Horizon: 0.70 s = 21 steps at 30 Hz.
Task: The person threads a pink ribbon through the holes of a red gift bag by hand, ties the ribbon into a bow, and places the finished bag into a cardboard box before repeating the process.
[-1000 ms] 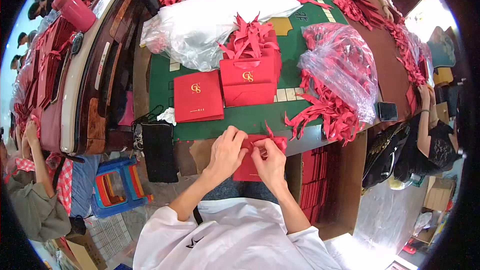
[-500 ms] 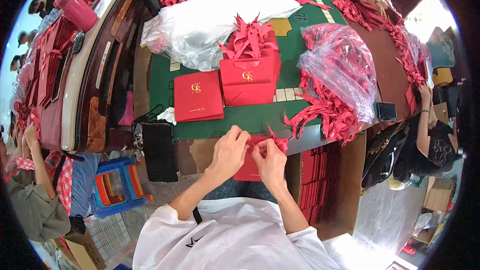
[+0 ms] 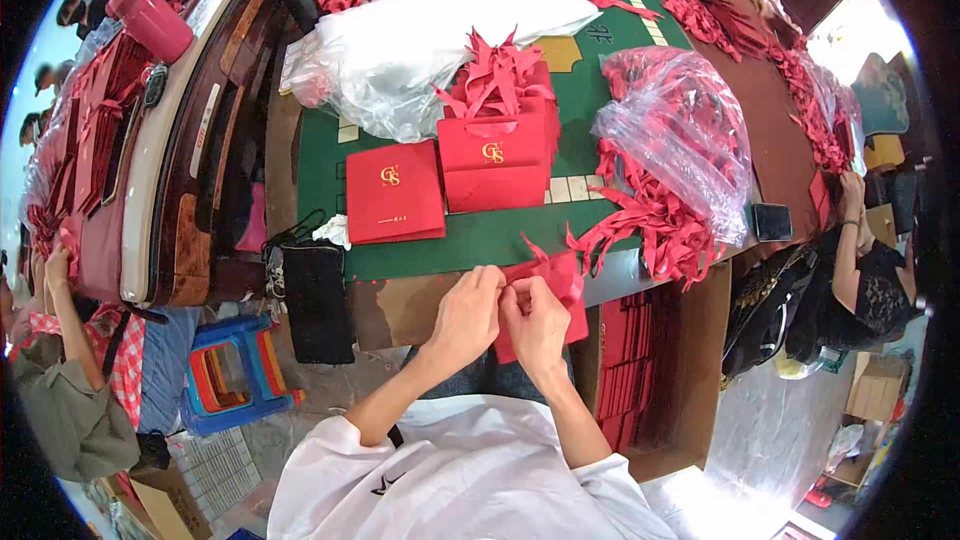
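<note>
Where the right hand (image 3: 536,324) pinches the red bag (image 3: 565,285) by the near edge of the green surface (image 3: 420,258), the left hand (image 3: 466,312) nearly meets it, its grip hidden. One ribbon end (image 3: 535,248) sticks up; whether it is fastened cannot be told. Loose ribbons (image 3: 655,230) lie unused.

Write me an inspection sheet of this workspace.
Surface: green table, heavily covered.
Job's things: near bag at the hands; standing bag with ribbons at its top; flat bag beside it; ribbon pile partly under plastic.
Clutter: white sheeting, phone, tissue.
Hands: left hand and right hand close together; exact grip hidden.
Cables: nothing seen.
Surroundings: other people both sides; stools left; open box right, holding red items.
</note>
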### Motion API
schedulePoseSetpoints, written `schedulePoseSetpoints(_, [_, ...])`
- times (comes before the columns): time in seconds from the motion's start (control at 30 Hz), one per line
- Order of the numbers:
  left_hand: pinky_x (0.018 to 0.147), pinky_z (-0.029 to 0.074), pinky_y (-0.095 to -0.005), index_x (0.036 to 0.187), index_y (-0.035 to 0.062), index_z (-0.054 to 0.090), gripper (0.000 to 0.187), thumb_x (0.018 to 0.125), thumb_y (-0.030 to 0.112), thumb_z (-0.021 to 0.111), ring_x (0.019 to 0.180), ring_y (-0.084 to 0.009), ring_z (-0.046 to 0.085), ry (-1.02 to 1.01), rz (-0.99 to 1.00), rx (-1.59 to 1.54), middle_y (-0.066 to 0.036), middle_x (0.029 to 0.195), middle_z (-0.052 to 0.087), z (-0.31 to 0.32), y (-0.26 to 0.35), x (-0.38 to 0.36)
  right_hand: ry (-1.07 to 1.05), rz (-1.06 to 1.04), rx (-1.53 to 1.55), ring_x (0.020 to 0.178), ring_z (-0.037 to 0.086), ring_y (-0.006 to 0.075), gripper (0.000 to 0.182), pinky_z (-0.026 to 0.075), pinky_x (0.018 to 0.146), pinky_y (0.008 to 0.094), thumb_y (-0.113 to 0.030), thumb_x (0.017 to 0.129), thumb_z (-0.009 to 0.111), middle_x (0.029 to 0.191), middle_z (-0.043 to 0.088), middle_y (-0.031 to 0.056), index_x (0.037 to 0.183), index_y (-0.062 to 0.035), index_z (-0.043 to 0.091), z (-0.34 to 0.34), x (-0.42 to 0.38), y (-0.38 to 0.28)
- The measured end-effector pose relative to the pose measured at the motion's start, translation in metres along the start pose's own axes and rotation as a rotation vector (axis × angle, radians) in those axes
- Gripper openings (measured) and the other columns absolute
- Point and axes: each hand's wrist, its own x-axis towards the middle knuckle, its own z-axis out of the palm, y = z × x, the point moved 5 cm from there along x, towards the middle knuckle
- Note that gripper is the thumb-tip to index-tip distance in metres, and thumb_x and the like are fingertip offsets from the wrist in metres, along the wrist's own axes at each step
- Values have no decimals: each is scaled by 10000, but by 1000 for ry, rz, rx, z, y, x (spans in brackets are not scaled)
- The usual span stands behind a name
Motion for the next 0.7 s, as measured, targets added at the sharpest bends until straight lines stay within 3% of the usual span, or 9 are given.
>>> schedulePoseSetpoints(0.13, [710,487,-445,993,4,535,148,885,56,622,830,-378,609,35,44,-75,-173,886,607,-3,-1,1,-54,-11,170,718,686,306,99,531,631,393,-31,896,652,823,666,165,990,-12,626,-8,2,-2])
schedulePoseSetpoints(0.23, [703,495,-438,988,8,542,210,862,93,687,820,-360,613,-1,-21,-95,-172,878,609,-4,-2,4,-115,-60,101,752,673,315,118,526,658,393,-26,913,632,869,657,167,1030,-11,625,-22,11,-8])
schedulePoseSetpoints(0.33, [684,498,-435,961,19,554,223,844,110,721,804,-344,613,-46,-56,-94,-159,877,610,-3,-4,6,-156,-86,47,776,654,331,91,513,668,397,-38,912,638,905,644,160,1001,-16,641,-41,27,-22])
schedulePoseSetpoints(0.43, [687,496,-425,933,29,566,201,824,87,723,793,-331,602,13,79,-36,-136,856,602,-2,3,6,-168,-213,-44,779,640,352,103,504,675,432,-115,905,656,874,636,157,927,-16,673,-43,41,-21])
schedulePoseSetpoints(0.53, [716,495,-414,902,35,582,181,784,57,718,806,-322,579,1,239,-11,-130,859,586,-1,10,4,-511,-221,-258,736,649,253,220,514,681,372,-214,882,677,773,657,123,877,4,712,-29,54,-1])
schedulePoseSetpoints(0.57, [716,495,-414,902,35,582,181,784,57,718,806,-322,579,14,245,2,-130,859,586,-2,10,4,-506,-239,-253,736,649,253,220,514,681,372,-214,882,677,773,657,123,877,4,712,-32,62,0])
schedulePoseSetpoints(0.63, [716,497,-412,897,36,598,162,787,54,716,810,-318,580,-9,305,24,-126,873,586,-3,12,3,-831,-50,25,741,668,193,207,520,699,330,-181,874,684,807,700,127,939,12,720,-24,70,11])
schedulePoseSetpoints(0.67, [723,499,-404,901,38,611,156,786,55,716,814,-314,583,-12,336,26,-118,871,585,-4,13,3,-870,-24,125,762,658,117,185,520,719,282,-139,883,684,826,731,90,952,27,731,-20,71,19])
schedulePoseSetpoints(0.7, [732,503,-396,906,37,616,154,792,59,717,822,-309,587,-24,370,36,-111,871,586,-2,11,2,-875,-50,131,762,658,117,185,520,719,282,-139,883,684,826,731,90,952,27,731,-16,71,24])
